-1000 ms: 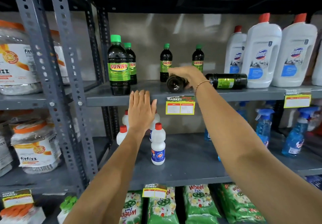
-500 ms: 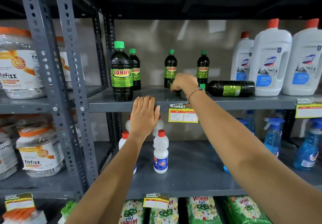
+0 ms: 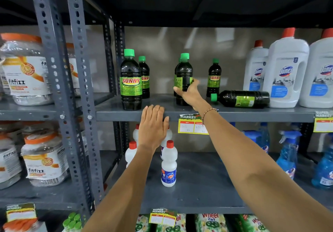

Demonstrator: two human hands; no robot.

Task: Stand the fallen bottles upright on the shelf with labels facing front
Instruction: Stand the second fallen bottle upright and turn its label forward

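Note:
My right hand (image 3: 189,94) grips a dark green-capped bottle (image 3: 184,73) that stands upright on the grey shelf (image 3: 252,113); its label is turned to the left side, not to the front. It hides most of another bottle behind it. To its right a second dark bottle (image 3: 241,99) lies on its side, cap pointing left. Upright Sunny bottles stand at the left front (image 3: 131,80), behind that one (image 3: 144,77) and at the back right (image 3: 213,78), labels facing front. My left hand (image 3: 153,125) rests flat on the shelf's front edge, holding nothing.
Large white Domex bottles (image 3: 286,71) stand close to the base of the lying bottle. A price tag (image 3: 192,124) hangs on the shelf edge. Small white bottles (image 3: 169,163) and blue spray bottles (image 3: 288,157) fill the shelf below. Steel uprights (image 3: 79,94) and Fitfizz jars (image 3: 25,73) are at left.
My right hand has raised the bottle that lay on its side to standing upright. The camera view shifted slightly upward. My left hand stayed on the shelf edge.

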